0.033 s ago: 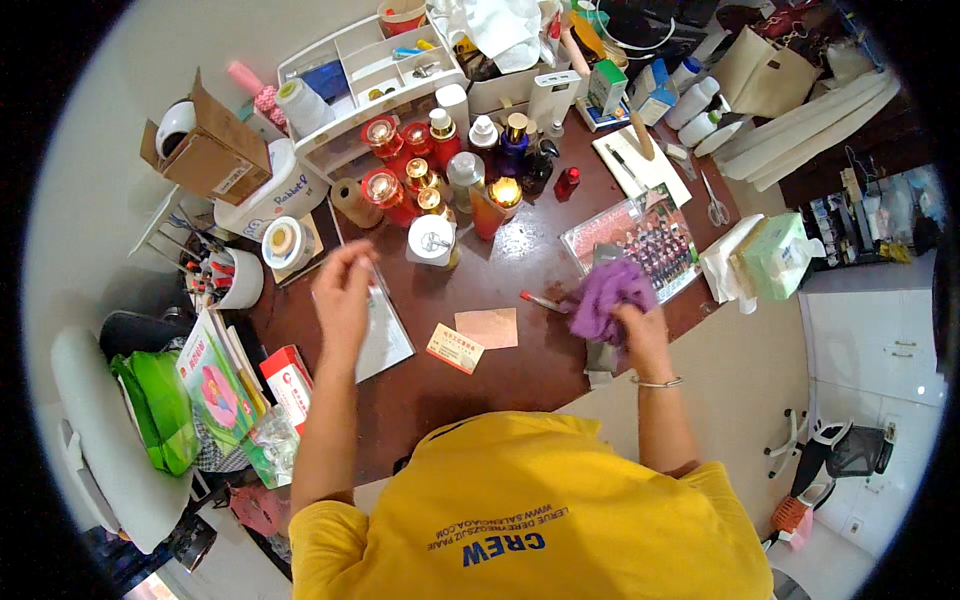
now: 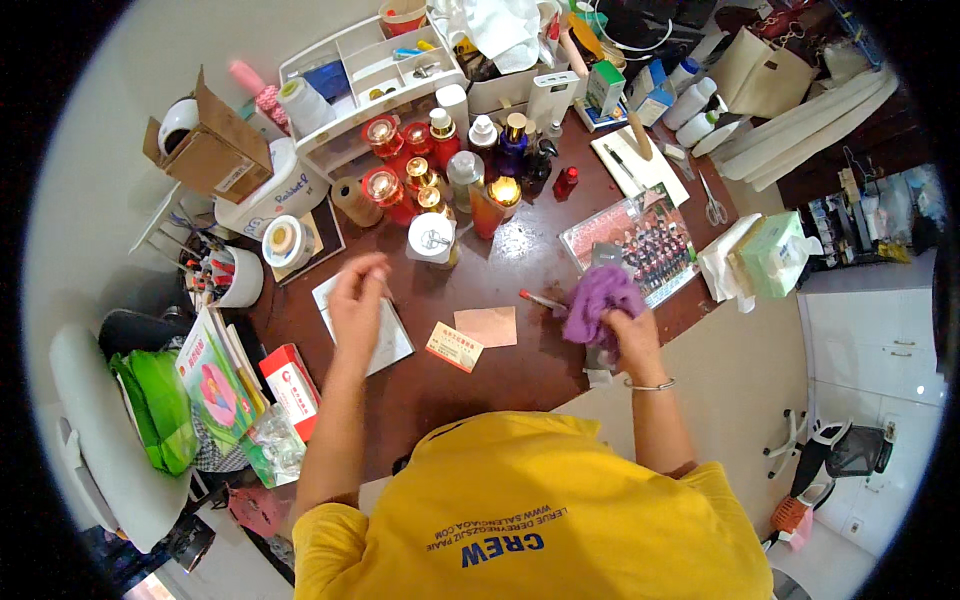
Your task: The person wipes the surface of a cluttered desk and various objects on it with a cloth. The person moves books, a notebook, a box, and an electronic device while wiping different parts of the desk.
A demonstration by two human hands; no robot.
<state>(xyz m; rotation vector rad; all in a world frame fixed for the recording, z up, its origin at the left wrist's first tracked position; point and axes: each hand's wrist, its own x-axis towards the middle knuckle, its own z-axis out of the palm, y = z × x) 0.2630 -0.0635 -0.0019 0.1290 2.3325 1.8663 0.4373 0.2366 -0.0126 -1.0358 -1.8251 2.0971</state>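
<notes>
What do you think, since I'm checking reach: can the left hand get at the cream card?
Probably yes: the left hand looks empty, and only the flat white sheet and bare table seem to lie between it and the cream card.

Blue lettering (image 2: 502, 550) (upside down here) marks the yellow shirt (image 2: 620, 490); more stands on the white container (image 2: 305, 178).

on the table (image 2: 530, 380), bottles (image 2: 466, 178) stand toward the far edge, a pen cup (image 2: 242, 280) at the left edge, scissors (image 2: 713, 203) near the far right corner; cards (image 2: 487, 327) lie between paper (image 2: 392, 342), left, and cloth (image 2: 603, 300), right.
</notes>
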